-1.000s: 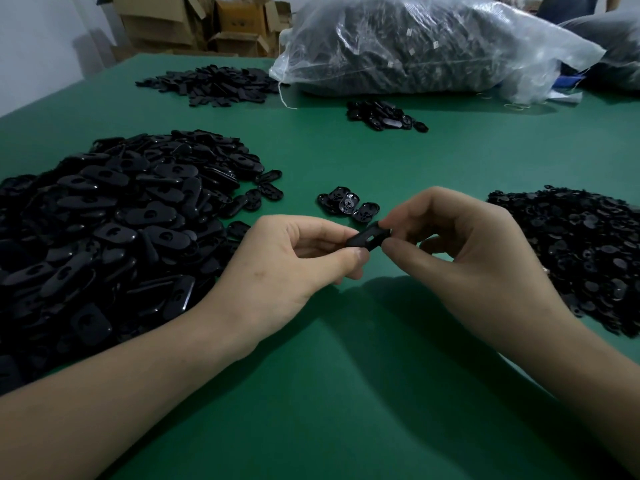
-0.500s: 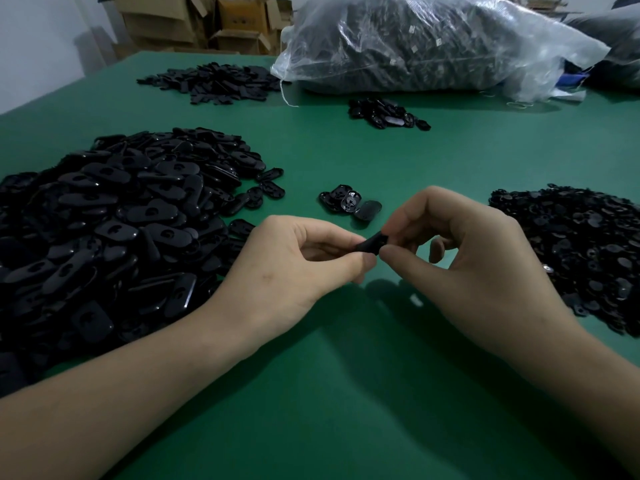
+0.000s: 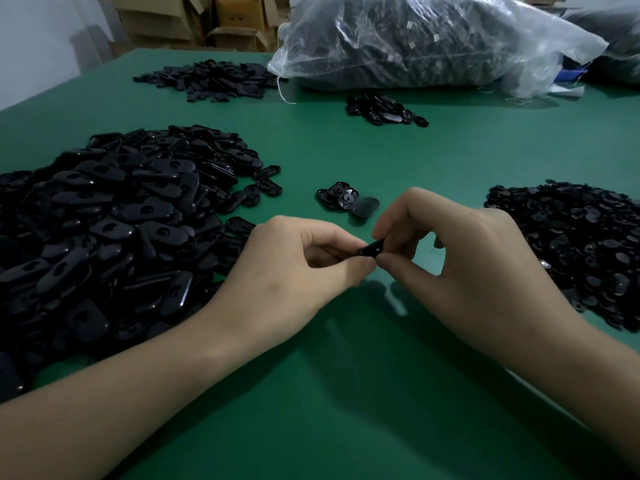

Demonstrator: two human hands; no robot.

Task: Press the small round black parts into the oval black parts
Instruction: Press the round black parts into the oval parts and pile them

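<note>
Head view. Pinching oval part (image 3: 372,250) from left with left hand (image 3: 298,271), grip narrow, thumb and forefinger curled on it. Pinching same part from right with right hand (image 3: 467,265), grip likewise narrow. Holding it just above desk (image 3: 346,393), between oval pile (image 3: 121,220) at left and round-part pile (image 3: 571,244) at right. Cannot tell whether anything is pressed into it. Noted small cluster (image 3: 346,199) just beyond hands.

No legible text or labels, dark marks on cardboard boxes (image 3: 239,15) too small
</note>
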